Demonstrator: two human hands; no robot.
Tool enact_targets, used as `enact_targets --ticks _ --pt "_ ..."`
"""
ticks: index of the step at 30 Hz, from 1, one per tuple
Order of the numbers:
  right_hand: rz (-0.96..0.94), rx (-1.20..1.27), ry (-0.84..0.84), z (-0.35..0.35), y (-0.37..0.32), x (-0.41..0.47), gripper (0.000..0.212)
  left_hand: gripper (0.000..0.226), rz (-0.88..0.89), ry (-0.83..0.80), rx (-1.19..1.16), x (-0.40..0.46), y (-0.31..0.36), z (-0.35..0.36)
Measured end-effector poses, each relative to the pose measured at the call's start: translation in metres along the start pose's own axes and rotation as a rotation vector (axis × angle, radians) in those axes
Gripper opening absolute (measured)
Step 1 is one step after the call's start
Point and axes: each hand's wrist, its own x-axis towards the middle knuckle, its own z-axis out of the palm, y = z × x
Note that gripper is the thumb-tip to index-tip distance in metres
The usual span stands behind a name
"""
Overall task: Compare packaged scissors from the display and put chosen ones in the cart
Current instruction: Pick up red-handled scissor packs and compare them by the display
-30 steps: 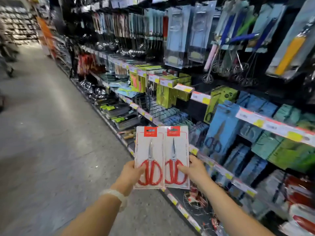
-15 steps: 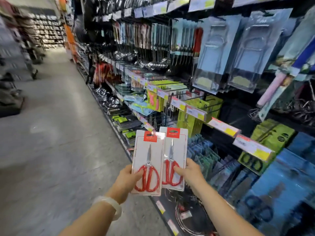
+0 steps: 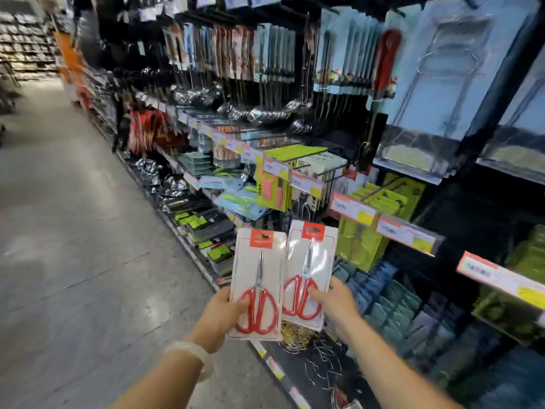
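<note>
Left hand (image 3: 219,315): grips the left scissors pack (image 3: 256,286) at its lower left edge, thumb laid across the front near the red handles, other fingers hidden behind the card. White band (image 3: 191,354) on that wrist.
Right hand (image 3: 334,304): pinches the right scissors pack (image 3: 309,274) at its lower right edge, thumb on the front by the handle loops, rest of the fingers behind it.
Left scissors pack: white card, red tab on top, steel blades pointing up, red handles at the bottom. Held roughly upright out in front of the person, over the edge of the aisle floor.
Right scissors pack: same kind of card and scissors, sits a little higher and leans slightly right. Its left edge tucks just behind the left pack, so the two overlap a bit.
Bottom shelf (image 3: 312,370): right under the packs, dark, with loose wire bits on it, too blurry to say what they are.
Middle shelves: green packs (image 3: 361,246) and blue packs (image 3: 380,284) just behind and right of the hands, price tags (image 3: 352,208) clipped along the rails.
Upper pegs: ladles (image 3: 259,113) hanging in a row, clear blister packs (image 3: 436,87) at top right.
Floor (image 3: 73,246): grey, runs off to the left and away down the aisle.
Far end: more shelving (image 3: 26,45), blurry.
</note>
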Motion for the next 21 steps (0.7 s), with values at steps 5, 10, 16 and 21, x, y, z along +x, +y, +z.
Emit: enact_targets --ticks 5,10,16,21 --pt "0.033 0.001 0.147 0.045 -0.024 0.043 0.033 0.009 0.033 -0.112 0.074 0.074 0.04 -0.041" --pt "0.077 -0.082 0.217 0.069 -0.04 0.075 0.034 0.009 0.007 -0.209 0.099 0.128 0.051 -0.058" --pt "0.073 -0.112 0.354 0.054 -0.063 0.106 0.033 0.012 -0.019 -0.322 0.106 0.151 0.049 -0.046" --pt "0.086 -0.056 0.38 0.05 -0.064 0.132 0.029 0.007 -0.029 -0.356 0.117 0.169 0.06 -0.038"
